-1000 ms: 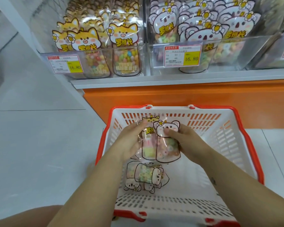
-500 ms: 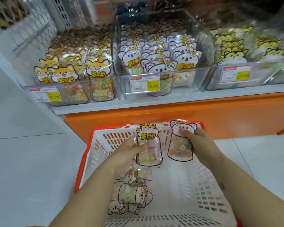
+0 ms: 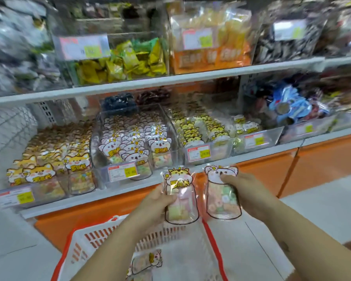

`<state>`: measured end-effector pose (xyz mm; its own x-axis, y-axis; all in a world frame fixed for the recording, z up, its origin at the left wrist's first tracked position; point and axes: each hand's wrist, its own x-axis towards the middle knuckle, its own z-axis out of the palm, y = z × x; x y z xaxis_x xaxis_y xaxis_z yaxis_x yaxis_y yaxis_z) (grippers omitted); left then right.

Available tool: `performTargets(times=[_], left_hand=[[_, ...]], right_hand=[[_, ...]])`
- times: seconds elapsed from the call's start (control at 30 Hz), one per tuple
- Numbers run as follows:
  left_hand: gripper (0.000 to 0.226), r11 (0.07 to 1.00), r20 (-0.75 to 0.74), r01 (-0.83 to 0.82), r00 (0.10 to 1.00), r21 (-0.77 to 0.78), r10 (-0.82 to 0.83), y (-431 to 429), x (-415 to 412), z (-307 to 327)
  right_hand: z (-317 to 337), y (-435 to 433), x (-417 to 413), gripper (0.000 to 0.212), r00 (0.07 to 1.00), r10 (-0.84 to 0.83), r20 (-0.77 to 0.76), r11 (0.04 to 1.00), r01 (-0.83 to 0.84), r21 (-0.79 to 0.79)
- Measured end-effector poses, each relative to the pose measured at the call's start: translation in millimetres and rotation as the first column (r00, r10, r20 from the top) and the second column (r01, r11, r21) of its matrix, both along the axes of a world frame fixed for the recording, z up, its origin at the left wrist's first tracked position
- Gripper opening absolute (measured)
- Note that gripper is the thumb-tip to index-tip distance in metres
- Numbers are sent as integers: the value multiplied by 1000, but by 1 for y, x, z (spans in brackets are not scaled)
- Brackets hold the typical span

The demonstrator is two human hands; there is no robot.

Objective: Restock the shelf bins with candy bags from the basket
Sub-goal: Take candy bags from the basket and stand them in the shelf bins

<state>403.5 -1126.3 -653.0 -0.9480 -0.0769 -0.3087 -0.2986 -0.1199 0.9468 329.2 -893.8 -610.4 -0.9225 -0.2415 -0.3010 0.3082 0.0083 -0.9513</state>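
Both bags are higher than half a second ago, now above the basket's (image 3: 101, 238) far rim rather than over its inside. Left hand (image 3: 156, 201) pinches the yellow-cat bag (image 3: 179, 197), thumb in front, fingers behind. Right hand (image 3: 245, 191) pinches the white-bear bag (image 3: 221, 197) likewise. One more bag (image 3: 145, 262) lies in the basket. Beyond the basket: clear bear bin (image 3: 134, 145), packed full, its front wall facing the held bags.

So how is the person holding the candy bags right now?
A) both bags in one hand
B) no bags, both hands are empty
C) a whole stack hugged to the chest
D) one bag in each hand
D: the left hand grips the yellow-topped bag and the right hand holds the white-topped bag, side by side in front of the shelf.
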Motion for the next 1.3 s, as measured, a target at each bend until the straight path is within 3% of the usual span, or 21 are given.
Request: performTargets(times=[0.13, 0.2, 0.3, 0.37, 0.47, 0.57, 0.7, 0.83, 0.93, 1.07, 1.17, 1.3], left_hand=[[29, 999, -69, -32, 997, -21, 30, 10, -26, 24], [54, 993, -124, -74, 990, -89, 63, 9, -42, 36], [87, 967, -214, -174, 968, -187, 133, 4, -70, 56], [74, 955, -276, -244, 942, -168, 192, 4, -92, 72], [31, 943, -351, -272, 916, -191, 193, 18, -122, 97], [29, 927, -390, -206, 918, -314, 72, 45, -147, 109], [18, 818, -421, -225, 907, -529, -24, 78, -173, 110], [14, 741, -388, -248, 921, -625, -19, 89, -191, 96], [25, 625, -351, -253, 935, -739, -37, 91, -199, 89], [46, 172, -308, -291, 947, -941, -85, 91, -206, 87], [55, 32, -259, -257, 962, -966, -90, 88, -211, 81], [49, -61, -178, -180, 983, -982, -47, 85, -217, 78]], right_hand=[[51, 14, -32, 14, 988, -129, -79, 991, 132, 35], [70, 18, -58, 30, 964, -193, -180, 978, 204, 43], [75, 27, -78, 22, 891, -179, -417, 910, 311, 273], [62, 36, -85, 19, 872, -148, -467, 865, 343, 366], [51, 44, -99, 19, 867, -157, -474, 854, 360, 376], [47, 48, -108, 13, 850, -166, -500, 842, 387, 377], [33, 51, -106, 6, 866, -90, -492, 831, 338, 443], [30, 54, -106, 25, 857, -55, -512, 816, 334, 472], [27, 54, -106, 24, 852, -6, -523, 787, 326, 523], [25, 52, -107, 17, 853, 21, -521, 807, 293, 513], [24, 48, -108, 17, 851, 7, -525, 826, 291, 482], [25, 43, -110, 8, 859, 7, -512, 831, 280, 480]])
